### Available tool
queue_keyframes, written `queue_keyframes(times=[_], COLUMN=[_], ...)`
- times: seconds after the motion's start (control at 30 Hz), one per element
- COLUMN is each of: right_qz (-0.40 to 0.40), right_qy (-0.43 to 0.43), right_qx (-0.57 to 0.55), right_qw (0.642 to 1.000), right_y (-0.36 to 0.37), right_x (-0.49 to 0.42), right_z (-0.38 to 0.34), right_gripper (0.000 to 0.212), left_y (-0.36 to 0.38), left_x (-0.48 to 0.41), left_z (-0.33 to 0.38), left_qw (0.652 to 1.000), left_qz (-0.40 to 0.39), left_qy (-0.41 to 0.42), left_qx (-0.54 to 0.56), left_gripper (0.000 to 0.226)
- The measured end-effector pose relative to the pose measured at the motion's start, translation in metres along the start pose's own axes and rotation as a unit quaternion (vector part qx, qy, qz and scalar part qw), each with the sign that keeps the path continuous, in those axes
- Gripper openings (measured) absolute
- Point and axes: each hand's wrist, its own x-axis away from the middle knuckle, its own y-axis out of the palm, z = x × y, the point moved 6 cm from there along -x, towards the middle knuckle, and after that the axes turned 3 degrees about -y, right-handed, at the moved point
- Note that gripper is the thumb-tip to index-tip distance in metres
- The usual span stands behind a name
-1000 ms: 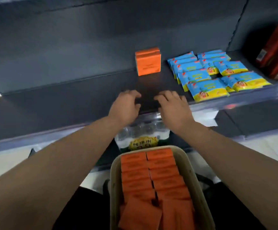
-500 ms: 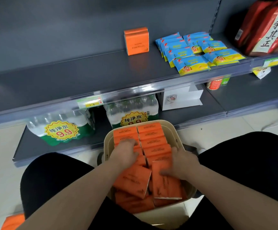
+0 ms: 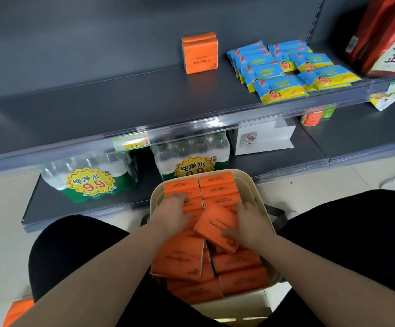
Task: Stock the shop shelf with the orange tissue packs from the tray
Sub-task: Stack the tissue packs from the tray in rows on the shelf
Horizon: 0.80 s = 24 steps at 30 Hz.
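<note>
A beige tray (image 3: 257, 192) sits between my knees, filled with several orange tissue packs (image 3: 215, 182). My right hand (image 3: 250, 225) grips one orange pack (image 3: 215, 226), tilted and raised a little above the others. My left hand (image 3: 172, 213) lies on the packs in the tray's left row, fingers curled over them; whether it holds one is hidden. On the dark grey shelf (image 3: 121, 102) two orange packs (image 3: 200, 53) stand upright near the back wall.
Blue and yellow packets (image 3: 281, 67) lie on the shelf right of the orange packs, red bags (image 3: 385, 38) further right. Below are shrink-wrapped water bottles (image 3: 90, 178), a white box (image 3: 262, 138) and cans (image 3: 312, 118). Another orange item (image 3: 17, 310) lies on the floor, bottom left.
Both hands came down from the shelf edge into the tray. My right hand has since taken hold of one orange pack and lifted it askew.
</note>
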Motion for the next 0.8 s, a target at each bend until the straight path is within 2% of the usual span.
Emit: queue_keyframes(times=[0.1,0.2,0.3,0.4,0.5,0.67,0.8], right_qz=[-0.009,-0.018,0.064,0.126,0.103,0.127,0.134], right_qy=[0.008,-0.009,-0.075,-0.107,-0.112,-0.114,-0.115], right_qx=[0.018,-0.064,-0.087,-0.032,0.027,0.033,0.036], right_qw=[1.000,0.998,0.991,0.986,0.988,0.985,0.984], right_y=[0.004,0.000,-0.019,-0.029,-0.024,-0.025,-0.027], right_x=[-0.001,-0.001,0.006,0.010,0.009,0.009,0.010], right_z=[0.002,-0.001,-0.011,-0.015,-0.014,-0.019,-0.026], right_gripper=[0.076,0.059,0.040,0.050,0.055,0.047,0.049], left_y=[0.003,0.007,0.006,0.007,0.009,0.019,0.022], left_x=[0.003,0.009,0.012,0.015,0.017,0.024,0.027], left_z=[-0.004,-0.004,-0.004,-0.006,-0.012,-0.025,-0.021], left_qw=[0.999,0.994,0.988,0.981,0.970,0.951,0.952], left_qz=[-0.041,-0.112,-0.156,-0.192,-0.220,-0.212,-0.184], left_qy=[-0.007,0.005,0.016,0.013,0.003,0.005,0.037], left_qx=[0.003,0.001,0.008,-0.027,-0.104,-0.224,-0.241], left_gripper=[0.053,0.067,0.070,0.071,0.070,0.051,0.022])
